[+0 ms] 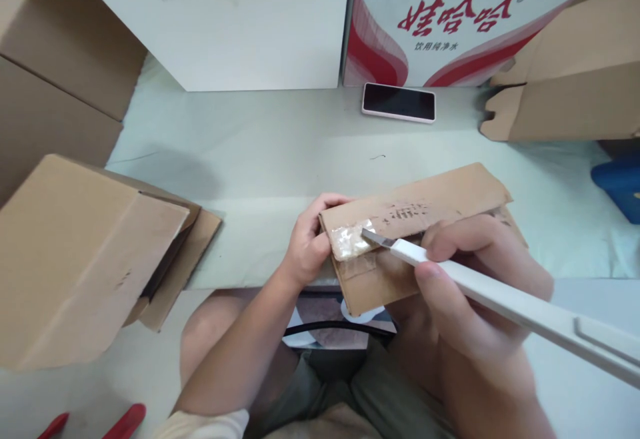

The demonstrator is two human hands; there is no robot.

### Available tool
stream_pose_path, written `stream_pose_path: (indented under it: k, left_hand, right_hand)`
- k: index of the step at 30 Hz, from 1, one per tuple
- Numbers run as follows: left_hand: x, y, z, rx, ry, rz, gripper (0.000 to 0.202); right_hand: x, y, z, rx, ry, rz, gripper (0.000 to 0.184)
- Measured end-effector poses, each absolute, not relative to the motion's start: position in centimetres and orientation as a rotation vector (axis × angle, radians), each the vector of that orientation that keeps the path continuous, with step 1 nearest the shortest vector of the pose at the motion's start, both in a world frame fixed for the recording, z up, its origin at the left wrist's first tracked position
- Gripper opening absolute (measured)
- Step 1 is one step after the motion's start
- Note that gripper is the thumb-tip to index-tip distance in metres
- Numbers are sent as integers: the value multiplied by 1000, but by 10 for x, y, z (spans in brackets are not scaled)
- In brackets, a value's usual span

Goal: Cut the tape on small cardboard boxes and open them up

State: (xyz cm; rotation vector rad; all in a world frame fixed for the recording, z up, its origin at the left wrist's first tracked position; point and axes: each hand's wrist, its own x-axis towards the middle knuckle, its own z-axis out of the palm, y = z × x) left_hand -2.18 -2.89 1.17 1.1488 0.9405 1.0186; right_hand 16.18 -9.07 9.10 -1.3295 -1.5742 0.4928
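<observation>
Cardboard box (403, 212), long and low, held at the near edge of the table (260, 159), partly over the person's lap. It lies aslant, its right end farther from the body than its left. The left hand (306, 242) is closed on the left end, the thumb on the near side and the fingers around the far side, leaving the patch of clear tape (347, 242) uncovered. The right hand (493, 252) is closed around the white handle of a knife (520, 309), pinched between thumb and fingers near the front. The blade (377, 237) is extended and points left, its tip over the right part of the tape; whether it touches or pierces the tape cannot be told. Dark printing, partly worn, marks the top face beside the tape.

Surroundings: at left, a larger brown carton (85, 259) with flaps apart. At the back, a plain white box (240, 26) and, just beside it, a red-and-white carton (450, 32) bearing Chinese lettering; a phone (399, 102) lies before the latter, screen dark. At right, an open brown box (575, 99) and a blue object (623, 186), cut off by the frame. At lower left, two red pieces (125, 422).
</observation>
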Motion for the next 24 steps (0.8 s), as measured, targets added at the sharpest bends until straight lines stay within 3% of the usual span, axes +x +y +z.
stream_pose_path:
  k: [24]
  left_hand:
    - [-21,-28,13,1120,947,1022,37]
  right_hand:
    - [162,-90,93,-1293,-1604,524,16]
